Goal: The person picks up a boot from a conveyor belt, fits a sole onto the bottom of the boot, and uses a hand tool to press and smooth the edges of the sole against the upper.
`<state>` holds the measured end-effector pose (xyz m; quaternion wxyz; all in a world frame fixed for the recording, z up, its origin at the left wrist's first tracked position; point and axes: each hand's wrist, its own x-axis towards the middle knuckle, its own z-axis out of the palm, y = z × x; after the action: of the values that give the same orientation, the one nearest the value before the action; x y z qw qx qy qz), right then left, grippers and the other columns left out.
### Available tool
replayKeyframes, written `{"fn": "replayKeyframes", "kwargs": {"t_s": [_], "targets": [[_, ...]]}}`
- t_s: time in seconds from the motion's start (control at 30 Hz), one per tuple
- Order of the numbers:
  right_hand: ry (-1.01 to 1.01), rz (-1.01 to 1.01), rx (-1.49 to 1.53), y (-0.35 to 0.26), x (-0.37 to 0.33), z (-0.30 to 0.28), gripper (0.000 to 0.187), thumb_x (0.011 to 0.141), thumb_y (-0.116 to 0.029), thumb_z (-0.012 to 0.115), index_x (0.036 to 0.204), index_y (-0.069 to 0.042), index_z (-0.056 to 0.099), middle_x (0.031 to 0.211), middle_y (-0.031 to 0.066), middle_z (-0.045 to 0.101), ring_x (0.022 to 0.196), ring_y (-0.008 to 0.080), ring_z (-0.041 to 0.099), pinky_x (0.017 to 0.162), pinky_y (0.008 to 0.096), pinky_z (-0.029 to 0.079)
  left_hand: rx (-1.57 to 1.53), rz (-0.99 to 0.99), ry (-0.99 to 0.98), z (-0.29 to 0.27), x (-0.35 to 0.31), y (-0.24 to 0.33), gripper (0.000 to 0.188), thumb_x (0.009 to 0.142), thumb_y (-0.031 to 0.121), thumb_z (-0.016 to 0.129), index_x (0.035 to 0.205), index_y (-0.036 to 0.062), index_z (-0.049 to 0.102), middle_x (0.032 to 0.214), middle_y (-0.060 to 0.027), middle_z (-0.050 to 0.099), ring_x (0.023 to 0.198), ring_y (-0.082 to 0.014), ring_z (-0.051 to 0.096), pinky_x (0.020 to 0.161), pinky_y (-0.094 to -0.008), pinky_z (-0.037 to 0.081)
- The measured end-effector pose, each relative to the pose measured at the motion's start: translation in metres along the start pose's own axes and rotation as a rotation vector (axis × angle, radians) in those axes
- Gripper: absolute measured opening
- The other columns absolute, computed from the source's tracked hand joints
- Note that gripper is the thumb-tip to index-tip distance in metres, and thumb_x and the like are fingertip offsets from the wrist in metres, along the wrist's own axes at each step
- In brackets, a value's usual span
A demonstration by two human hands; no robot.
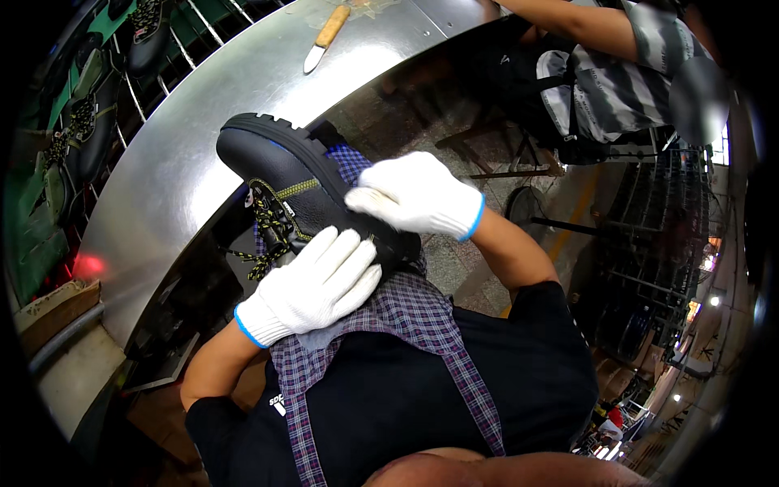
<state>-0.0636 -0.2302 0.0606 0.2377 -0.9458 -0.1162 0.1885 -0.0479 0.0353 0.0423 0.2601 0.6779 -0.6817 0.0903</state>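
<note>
A black leather work boot [272, 158] with yellow stitching and black-and-yellow laces lies on its side in front of me, its toe toward the metal table. My left hand [316, 284], in a white knit glove with a blue cuff, holds the boot around its ankle part, fingers laid over the leather. My right hand [418, 195], gloved the same way, is closed against the edge of the boot's thick sole near the heel. Whatever its curled fingers may hold is hidden. A checked apron [398, 312] lies under the boot's heel end.
A curved shiny metal table [195, 114] runs beyond the boot, with a wooden-handled knife [329, 36] on it. Several boots [93, 122] sit on a rack at left. Another person [608, 89] works at upper right; a fan [523, 203] stands on the floor.
</note>
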Motion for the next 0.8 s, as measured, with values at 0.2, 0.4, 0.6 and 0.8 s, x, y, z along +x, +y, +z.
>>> {"fn": "replayKeyframes", "kwargs": {"t_s": [0.2,0.4,0.6,0.8], "targets": [[-0.167,-0.029,0.306,-0.002,0.056,-0.002,0.067,0.104,-0.067,0.060,0.090,-0.002,0.074,0.073,0.0188,0.065,0.067,0.0304,0.064,0.067,0.0445,0.049,-0.094,-0.046,0.027,-0.010,-0.024,0.003,0.040,0.086,0.016,0.074,0.125,0.0085,0.069,0.131,-0.0172,0.071,0.119,-0.0339,0.071,0.106,-0.0498,0.059],[-0.425,0.096,0.188,-0.028,0.070,-0.060,0.073,0.100,-0.070,0.064,0.090,0.001,0.076,0.073,0.0136,0.072,0.068,0.0221,0.073,0.065,0.0369,0.057,-0.018,-0.047,-0.024,-0.017,-0.016,0.006,0.040,0.089,0.018,0.069,0.128,0.0089,0.068,0.134,-0.0172,0.069,0.123,-0.0349,0.069,0.109,-0.0501,0.056],[-0.417,0.010,-0.022,-0.022,0.081,-0.047,0.081,0.106,-0.076,0.049,0.098,0.000,0.077,0.076,0.0107,0.074,0.071,0.0213,0.074,0.072,0.0353,0.061,-0.035,-0.047,-0.088,-0.012,-0.020,0.008,0.040,0.090,0.018,0.066,0.130,0.0097,0.068,0.136,-0.0173,0.069,0.124,-0.0365,0.068,0.111,-0.0524,0.054],[-0.425,0.181,0.574,-0.005,0.039,-0.044,0.064,0.109,-0.065,0.057,0.093,-0.005,0.073,0.071,0.0066,0.066,0.062,0.0143,0.062,0.062,0.0389,0.055,-0.038,-0.161,-0.057,-0.024,-0.012,0.014,0.036,0.078,0.020,0.071,0.112,0.0086,0.072,0.118,-0.0177,0.070,0.109,-0.0368,0.069,0.096,-0.0543,0.057]]}}
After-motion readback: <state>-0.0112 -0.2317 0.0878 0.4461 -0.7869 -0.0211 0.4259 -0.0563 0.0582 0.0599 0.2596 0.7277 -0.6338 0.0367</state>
